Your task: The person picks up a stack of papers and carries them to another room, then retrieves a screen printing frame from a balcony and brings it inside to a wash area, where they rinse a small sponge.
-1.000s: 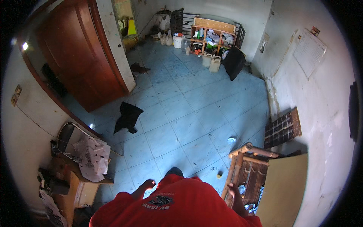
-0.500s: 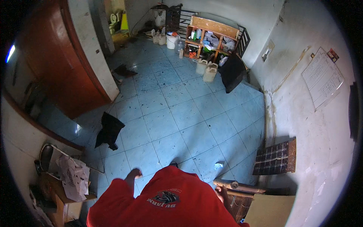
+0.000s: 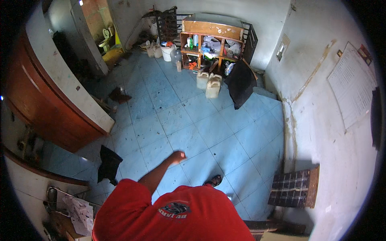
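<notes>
My left arm reaches out from the red sleeve [image 3: 124,201] over the blue tiled floor [image 3: 189,132]. At its end my left hand [image 3: 176,157] looks compact, with the fingers curled in and no object showing in them. It is apart from everything around it. The nearest thing on the floor to its left is a crumpled black cloth [image 3: 108,164]. Below and to the right of the hand, one foot in a dark sandal [image 3: 215,180] shows on the tiles. My right hand is out of sight, and my red shirt covers the lower middle.
Pale plastic jerrycans [image 3: 213,86] stand before a wooden shelf [image 3: 213,28] of bottles and bags. A black panel [image 3: 241,84] leans beside it. A white bucket [image 3: 168,52] stands left. A brown door [image 3: 52,108] is at left; a dark checked panel [image 3: 289,186] is at right.
My left hand has swung forward and right, away from my side. My right hand, earlier beside the rolled bamboo blind, has left the view. The view has shifted forward and turned slightly.
</notes>
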A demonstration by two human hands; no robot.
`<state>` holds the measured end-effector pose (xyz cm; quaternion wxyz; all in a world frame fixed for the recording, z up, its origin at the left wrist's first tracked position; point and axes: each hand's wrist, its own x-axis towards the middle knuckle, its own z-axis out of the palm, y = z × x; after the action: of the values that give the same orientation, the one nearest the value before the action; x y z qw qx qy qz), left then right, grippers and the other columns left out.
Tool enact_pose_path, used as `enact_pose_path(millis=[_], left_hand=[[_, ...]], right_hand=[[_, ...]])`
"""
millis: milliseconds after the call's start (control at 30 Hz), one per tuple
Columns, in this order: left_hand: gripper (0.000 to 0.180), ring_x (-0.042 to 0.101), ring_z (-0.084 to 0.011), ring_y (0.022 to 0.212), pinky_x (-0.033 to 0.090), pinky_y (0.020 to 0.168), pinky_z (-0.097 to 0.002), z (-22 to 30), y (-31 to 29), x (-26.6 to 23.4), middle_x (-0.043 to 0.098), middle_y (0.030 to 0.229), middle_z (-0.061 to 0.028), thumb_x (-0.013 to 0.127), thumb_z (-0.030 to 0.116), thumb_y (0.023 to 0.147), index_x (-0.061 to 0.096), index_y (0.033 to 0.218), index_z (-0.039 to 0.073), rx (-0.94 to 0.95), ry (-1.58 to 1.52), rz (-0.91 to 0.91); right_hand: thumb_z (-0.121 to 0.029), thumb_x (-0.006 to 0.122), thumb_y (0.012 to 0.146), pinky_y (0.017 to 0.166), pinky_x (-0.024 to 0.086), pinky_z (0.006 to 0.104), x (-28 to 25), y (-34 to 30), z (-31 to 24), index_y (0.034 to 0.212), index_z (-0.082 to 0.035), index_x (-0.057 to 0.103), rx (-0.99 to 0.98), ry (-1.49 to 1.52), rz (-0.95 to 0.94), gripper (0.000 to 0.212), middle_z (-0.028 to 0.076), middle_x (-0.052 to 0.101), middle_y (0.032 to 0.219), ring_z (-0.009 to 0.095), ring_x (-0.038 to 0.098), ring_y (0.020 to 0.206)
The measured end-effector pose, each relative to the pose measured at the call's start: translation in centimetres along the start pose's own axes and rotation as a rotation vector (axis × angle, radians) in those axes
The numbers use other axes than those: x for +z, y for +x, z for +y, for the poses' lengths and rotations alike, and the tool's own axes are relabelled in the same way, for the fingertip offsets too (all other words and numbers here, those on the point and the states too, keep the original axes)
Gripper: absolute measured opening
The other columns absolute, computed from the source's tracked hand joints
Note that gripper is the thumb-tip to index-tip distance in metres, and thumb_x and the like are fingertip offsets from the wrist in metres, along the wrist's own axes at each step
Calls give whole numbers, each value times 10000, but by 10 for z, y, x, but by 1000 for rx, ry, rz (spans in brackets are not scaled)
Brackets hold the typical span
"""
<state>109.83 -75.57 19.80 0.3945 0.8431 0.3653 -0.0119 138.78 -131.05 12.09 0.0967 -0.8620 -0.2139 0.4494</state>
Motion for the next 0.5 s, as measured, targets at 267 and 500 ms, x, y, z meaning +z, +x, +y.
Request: enact_pose_path(millis=[267,500], left_hand=[[193,595,-266,808,464,747,-353,-27,-57,114,634,897,-113,526,193,794,654,926,133,-133,215,-345],[283,613,-188,757,496,695,-317,-59,10,112,641,882,-81,599,58,615,622,898,53,-349,79,-375]], right_hand=[[-207,577,797,706,443,334,-317,204,-121,934,2,574,-192,-296,270,249,118,609,885,202,576,813],[-238,552,818,808,430,355,-480,305,-301,1074,-2,518,-506,146,408,350,136,600,993,249,570,928]])
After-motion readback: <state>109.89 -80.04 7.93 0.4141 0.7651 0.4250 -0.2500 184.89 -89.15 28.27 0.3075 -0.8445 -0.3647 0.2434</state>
